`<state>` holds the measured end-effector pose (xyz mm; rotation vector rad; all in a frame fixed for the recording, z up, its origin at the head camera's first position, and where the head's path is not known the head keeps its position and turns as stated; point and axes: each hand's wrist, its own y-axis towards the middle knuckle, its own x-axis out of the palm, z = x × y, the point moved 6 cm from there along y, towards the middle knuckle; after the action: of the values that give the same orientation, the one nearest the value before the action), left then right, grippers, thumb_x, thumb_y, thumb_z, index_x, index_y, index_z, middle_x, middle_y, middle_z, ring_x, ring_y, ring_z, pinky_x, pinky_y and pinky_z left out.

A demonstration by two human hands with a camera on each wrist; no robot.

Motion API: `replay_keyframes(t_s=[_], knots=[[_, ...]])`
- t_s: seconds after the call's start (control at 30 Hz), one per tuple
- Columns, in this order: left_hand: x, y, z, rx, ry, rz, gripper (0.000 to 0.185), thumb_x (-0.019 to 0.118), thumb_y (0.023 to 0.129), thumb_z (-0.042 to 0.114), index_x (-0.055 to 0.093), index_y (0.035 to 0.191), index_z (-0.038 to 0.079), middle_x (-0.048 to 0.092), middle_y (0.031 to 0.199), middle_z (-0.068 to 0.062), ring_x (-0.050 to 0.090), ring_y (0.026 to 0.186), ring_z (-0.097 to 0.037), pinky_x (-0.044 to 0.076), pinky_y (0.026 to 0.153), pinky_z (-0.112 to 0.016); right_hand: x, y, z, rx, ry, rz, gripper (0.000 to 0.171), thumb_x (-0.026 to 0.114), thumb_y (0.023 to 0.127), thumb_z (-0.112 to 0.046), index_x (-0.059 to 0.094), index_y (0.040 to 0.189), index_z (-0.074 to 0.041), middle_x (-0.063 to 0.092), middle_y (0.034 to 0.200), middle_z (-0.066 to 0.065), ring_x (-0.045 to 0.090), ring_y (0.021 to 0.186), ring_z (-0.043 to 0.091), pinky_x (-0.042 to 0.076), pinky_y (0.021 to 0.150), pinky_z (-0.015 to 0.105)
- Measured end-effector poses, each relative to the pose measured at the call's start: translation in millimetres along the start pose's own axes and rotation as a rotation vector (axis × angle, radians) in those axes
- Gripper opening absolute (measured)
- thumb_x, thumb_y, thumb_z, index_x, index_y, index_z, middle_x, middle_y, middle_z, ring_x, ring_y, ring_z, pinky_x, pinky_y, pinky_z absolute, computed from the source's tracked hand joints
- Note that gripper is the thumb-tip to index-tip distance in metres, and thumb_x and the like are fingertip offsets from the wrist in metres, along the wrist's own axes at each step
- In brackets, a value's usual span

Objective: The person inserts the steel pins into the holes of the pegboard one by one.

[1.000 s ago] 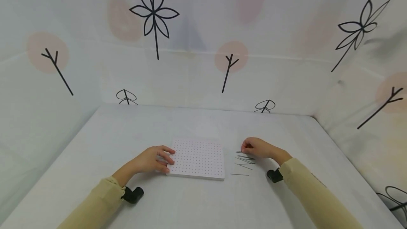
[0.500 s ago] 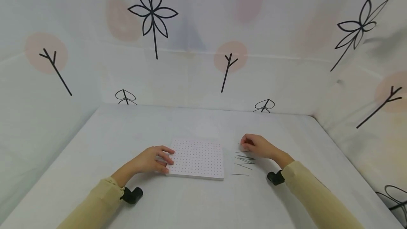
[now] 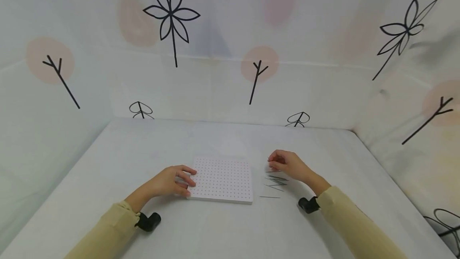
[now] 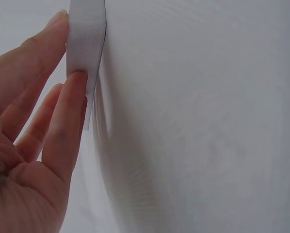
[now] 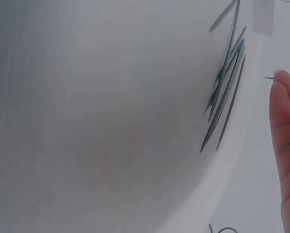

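A white board [image 3: 223,180] dotted with a grid of small holes lies flat on the table. On its left edge rests my left hand [image 3: 171,180], fingertips on top and thumb against the edge, fingers fairly straight; the left wrist view shows them touching the board's side [image 4: 87,36]. To the right of the board, several thin dark needles [image 3: 276,180] lie in a loose cluster. Just above and behind them my right hand [image 3: 285,164] pinches one needle [image 5: 268,77] between thumb and fingertips, its tip poking out in the right wrist view.
A single needle [image 3: 269,197] lies apart, nearer the front, and another [image 3: 274,171] lies just below the right hand. The white table [image 3: 215,231] is bordered by a patterned cloth backdrop [image 3: 215,91] behind and at the sides.
My right hand has lifted a needle from the pile and moved slightly back and left, turning it in the fingertips. The left hand has stayed on the board.
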<state>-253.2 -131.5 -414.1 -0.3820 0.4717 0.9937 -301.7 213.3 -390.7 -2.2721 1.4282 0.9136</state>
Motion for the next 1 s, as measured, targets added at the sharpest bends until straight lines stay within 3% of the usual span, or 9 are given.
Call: replay_keyframes(t_s=[0.23, 0.63, 1.0], knots=[[0.0, -2.5, 2.5, 0.013, -0.018, -0.006, 0.021, 0.082, 0.067, 0.009, 0.073, 0.085, 0.009, 0.051, 0.126, -0.012, 0.064, 0.089, -0.017, 0.052, 0.076, -0.025, 8.2, -3.2, -9.3, -0.012, 0.058, 0.0, 0.01, 0.063, 0.088, -0.006, 0.057, 0.094, -0.002, 0.064, 0.085, 0.007, 0.063, 0.074, 0.022, 0.053, 0.068, 0.027], [2.9, -3.6, 3.2, -0.001, -0.023, 0.006, 0.021, 0.083, 0.067, 0.01, 0.073, 0.085, 0.009, 0.05, 0.126, -0.011, 0.063, 0.088, -0.017, 0.052, 0.076, -0.025, 21.9, -8.6, -26.6, -0.118, 0.155, -0.028, 0.011, 0.06, 0.089, -0.002, 0.054, 0.095, 0.003, 0.066, 0.087, 0.013, 0.065, 0.076, 0.024, 0.055, 0.067, 0.032], [5.3, -4.9, 7.7, 0.003, -0.038, 0.011, 0.021, 0.082, 0.067, 0.008, 0.073, 0.086, 0.006, 0.051, 0.126, -0.012, 0.063, 0.089, -0.017, 0.052, 0.076, -0.025, 35.5, -6.7, -30.5, -0.107, 0.169, -0.049, 0.012, 0.06, 0.089, -0.005, 0.052, 0.096, -0.001, 0.067, 0.091, 0.012, 0.066, 0.08, 0.021, 0.054, 0.069, 0.029]])
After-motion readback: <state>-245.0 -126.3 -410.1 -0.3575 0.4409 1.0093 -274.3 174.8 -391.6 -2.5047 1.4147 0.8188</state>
